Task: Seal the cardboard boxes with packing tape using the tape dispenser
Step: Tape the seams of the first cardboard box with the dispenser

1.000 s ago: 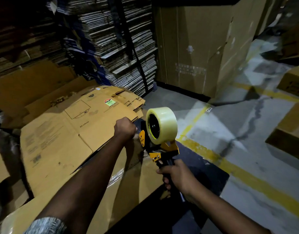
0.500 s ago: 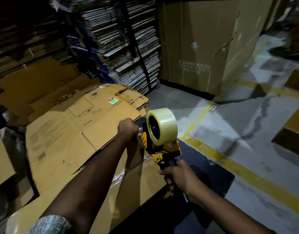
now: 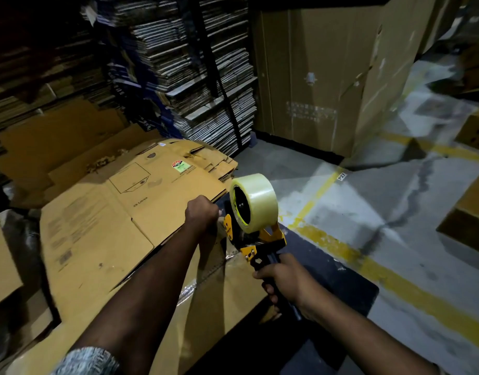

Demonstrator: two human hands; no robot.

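A dim warehouse has a grey concrete floor (image 3: 381,201) with yellow lines (image 3: 389,274), strapped stacks of flat cardboard (image 3: 195,71) at the back and a tall carton (image 3: 322,77) beside them. Flattened boxes (image 3: 119,212) lie in a pile just left of the cardboard box (image 3: 219,301) in front, which carries a strip of clear tape. The left hand (image 3: 201,213) is curled into a fist at the box's far edge, what it grips hidden, while the right hand (image 3: 284,280) wraps its fingers around the handle of the tape dispenser (image 3: 255,223), held upright against that edge.
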